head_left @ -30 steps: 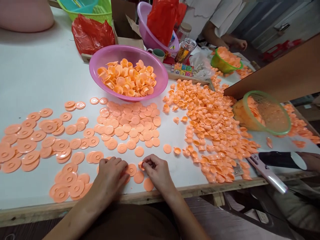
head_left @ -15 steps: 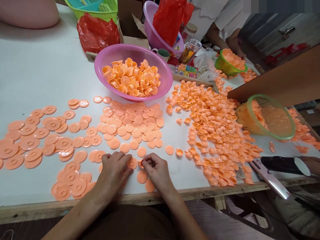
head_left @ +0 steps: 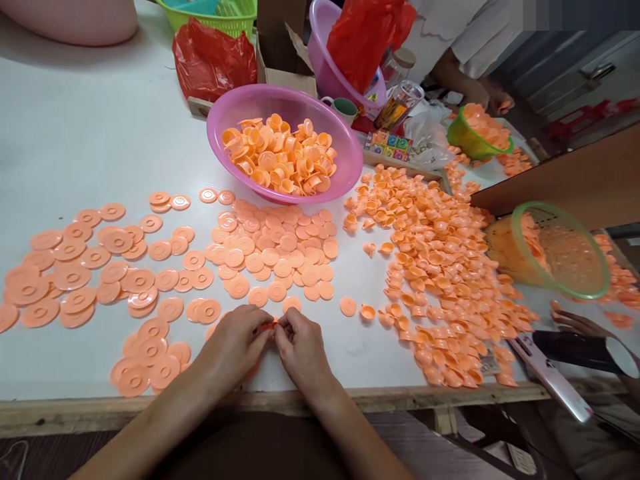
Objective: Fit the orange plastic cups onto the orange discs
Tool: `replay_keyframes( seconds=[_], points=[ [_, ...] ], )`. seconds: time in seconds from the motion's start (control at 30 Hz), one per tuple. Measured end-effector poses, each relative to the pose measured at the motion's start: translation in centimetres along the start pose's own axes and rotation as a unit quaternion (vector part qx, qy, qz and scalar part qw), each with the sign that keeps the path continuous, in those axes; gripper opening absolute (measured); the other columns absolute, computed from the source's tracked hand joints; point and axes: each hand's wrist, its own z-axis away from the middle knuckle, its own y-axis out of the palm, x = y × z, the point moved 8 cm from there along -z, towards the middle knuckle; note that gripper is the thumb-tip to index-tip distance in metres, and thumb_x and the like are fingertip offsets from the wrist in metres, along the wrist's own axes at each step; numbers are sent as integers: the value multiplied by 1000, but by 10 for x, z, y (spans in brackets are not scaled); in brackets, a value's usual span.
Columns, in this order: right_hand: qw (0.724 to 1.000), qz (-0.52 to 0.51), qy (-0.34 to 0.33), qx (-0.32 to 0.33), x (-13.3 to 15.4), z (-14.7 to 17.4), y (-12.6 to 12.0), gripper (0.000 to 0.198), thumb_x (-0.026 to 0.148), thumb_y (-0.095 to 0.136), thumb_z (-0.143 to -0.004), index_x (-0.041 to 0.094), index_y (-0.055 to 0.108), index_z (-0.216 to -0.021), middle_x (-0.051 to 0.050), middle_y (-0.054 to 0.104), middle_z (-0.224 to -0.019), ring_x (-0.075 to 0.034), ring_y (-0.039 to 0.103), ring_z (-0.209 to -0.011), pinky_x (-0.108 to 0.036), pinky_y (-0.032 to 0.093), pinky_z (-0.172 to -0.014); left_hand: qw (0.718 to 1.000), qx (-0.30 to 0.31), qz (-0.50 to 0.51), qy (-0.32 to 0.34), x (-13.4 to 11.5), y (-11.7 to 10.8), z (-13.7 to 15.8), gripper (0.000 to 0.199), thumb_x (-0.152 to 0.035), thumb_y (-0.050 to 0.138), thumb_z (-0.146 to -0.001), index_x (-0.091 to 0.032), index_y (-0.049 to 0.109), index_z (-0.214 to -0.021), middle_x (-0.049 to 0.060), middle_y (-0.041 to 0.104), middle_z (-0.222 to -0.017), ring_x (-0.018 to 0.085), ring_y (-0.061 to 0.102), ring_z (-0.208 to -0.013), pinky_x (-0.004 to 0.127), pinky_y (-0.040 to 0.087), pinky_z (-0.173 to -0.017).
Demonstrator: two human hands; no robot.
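Note:
My left hand (head_left: pixel 243 343) and my right hand (head_left: pixel 304 350) meet near the table's front edge, both with fingers closed in a pinch. Between the fingertips shows a sliver of orange plastic (head_left: pixel 273 323), mostly covered; the left holds a flat saucer-like disc, the right a small toy cup. Just beyond the fingers lies a loose disc (head_left: pixel 291 305). Many more small discs (head_left: pixel 270 257) are spread ahead, and larger discs (head_left: pixel 70 275) lie to the left. A heap of small toy cups (head_left: pixel 440 267) covers the table on the right.
A pink bowl (head_left: pixel 216 137) holds cups with discs attached. Behind it are a red plastic bag (head_left: pixel 215 63), a cardboard box (head_left: pixel 290 79) and a purple basin (head_left: pixel 320 40). At right stand a green-rimmed basket (head_left: pixel 603 267) and a co-worker's hand (head_left: pixel 575 321). Another person's hands (head_left: pixel 480 93) are near a green bowl (head_left: pixel 467 137).
My hands have come together, bringing the cup in the right to the disc in the left. The view has shifted slightly, and a co-worker's hand at right has reached toward the basket.

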Motion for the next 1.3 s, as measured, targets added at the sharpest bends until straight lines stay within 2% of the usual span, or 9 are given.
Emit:
replay_keyframes(
  seconds=[0.17,0.3,0.5,0.63,0.73,0.83,1.0,1.07,1.3],
  points=[
    [1000,5,-2,-18,1,5,3,16,20,48,-85,24,43,-70,0,58,-66,-16,52,-59,-26,39,-57,998,-52,21,-6,5,9,-3,23,-19,50,-85,-20,47,-63,0,54,-74,13,51,-65,26,37,-60],
    [999,11,-1,-45,0,5,8,18,20,46,-85,24,41,-68,1,55,-62,-15,51,-56,-26,38,-55,998,-62,12,-2,10,12,4,21,-24,45,-91,-21,50,-70,-1,55,-78,13,52,-67,26,39,-64],
    [998,-52,11,-25,-5,-2,9,13,18,52,-82,22,51,-69,0,64,-66,-15,60,-60,-25,44,-58,998,-67,-5,-11,10,4,1,17,-23,51,-88,-20,53,-71,0,56,-74,15,55,-66,27,41,-60],
    [995,-94,-16,-25,-5,10,3,6,21,55,-85,19,61,-87,-3,67,-80,-15,62,-65,-26,49,-61,987,-130,39,88,3,1,15,15,-19,50,-90,-20,63,-84,5,62,-94,16,63,-84,27,51,-71],
    [992,-106,-28,-62,-5,24,-3,24,23,59,-85,18,59,-109,-7,65,-96,-14,60,-64,-26,50,-57,968,-194,50,154,1,0,37,18,-16,49,-93,-22,66,-93,7,62,-113,16,65,-99,27,53,-82],
    [989,-133,-48,-36,2,30,-1,19,21,58,-87,19,62,-105,-5,66,-93,-14,63,-69,-25,52,-61,958,-228,71,159,4,-2,50,19,-14,52,-92,-25,67,-100,6,63,-119,17,64,-107,28,53,-90],
    [984,-121,-119,-47,15,28,-8,19,18,57,-89,20,65,-106,-4,65,-90,-15,62,-75,-28,51,-69,972,-132,179,76,10,2,37,33,-26,59,-92,-28,59,-125,4,69,-116,18,68,-103,29,56,-87],
    [983,-118,-130,-47,14,28,-8,18,19,57,-91,20,65,-106,-3,64,-89,-15,61,-73,-28,51,-69,972,-105,201,54,8,5,33,25,-29,59,-92,-28,63,-117,2,71,-110,17,68,-99,27,55,-85],
    [988,-89,-126,-31,10,25,-7,13,20,57,-91,19,63,-102,-2,61,-84,-15,59,-69,-27,48,-64,964,-106,241,21,2,12,29,15,-29,58,-91,-23,64,-104,2,69,-97,18,66,-91,29,53,-80]
  ],
)
